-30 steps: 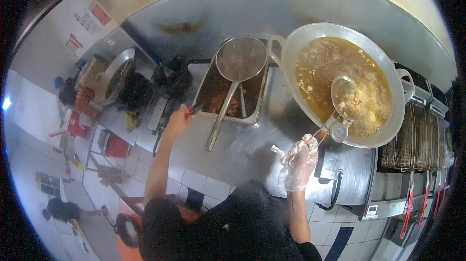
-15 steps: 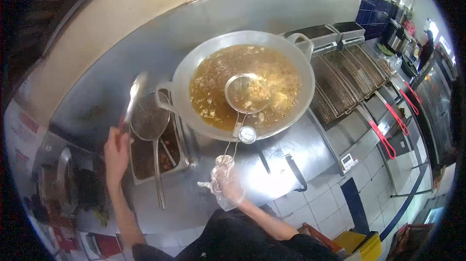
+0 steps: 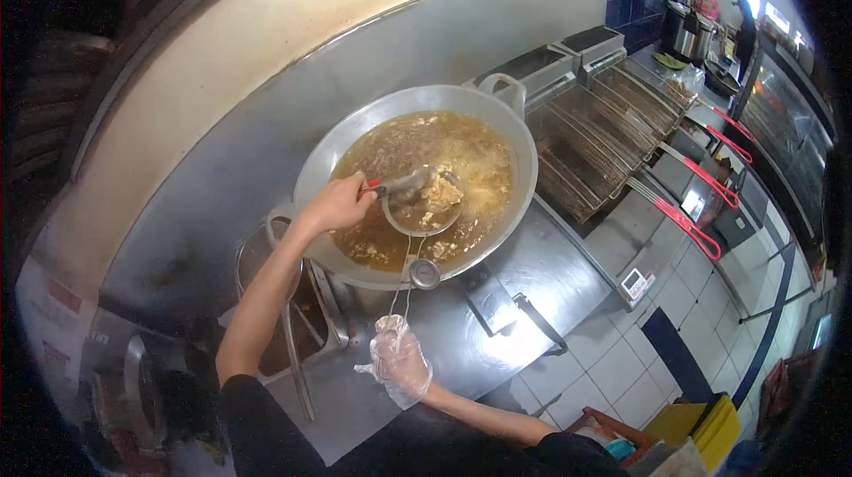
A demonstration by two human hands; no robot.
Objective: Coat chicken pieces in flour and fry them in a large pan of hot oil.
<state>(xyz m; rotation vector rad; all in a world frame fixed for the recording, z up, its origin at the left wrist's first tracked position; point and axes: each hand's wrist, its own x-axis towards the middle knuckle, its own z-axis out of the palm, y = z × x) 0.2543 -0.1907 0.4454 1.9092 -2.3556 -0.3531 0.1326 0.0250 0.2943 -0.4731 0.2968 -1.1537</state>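
Observation:
My left hand is closed round the red-and-black grip of a pair of tongs. Their metal end reaches over a round strainer in the oil. A golden battered piece lies in the strainer by the tongs' tips; whether they pinch it I cannot tell. My right hand, in a clear plastic glove smeared with batter, is closed on the strainer's wire handle. Around the strainer is a large two-handled metal wok of brown oil with loose crumbs. A round dial thermometer sits at the wok's near rim.
Fryer baskets with red handles stand right of the wok. Left of it, behind my left forearm, are a metal tray and another long-handled strainer. A small timer is at the counter's right edge, above the tiled floor.
My left hand has swung from the left of the wok to over the oil, bringing the tongs down to the strainer. The right hand keeps its hold. The whole view has shifted.

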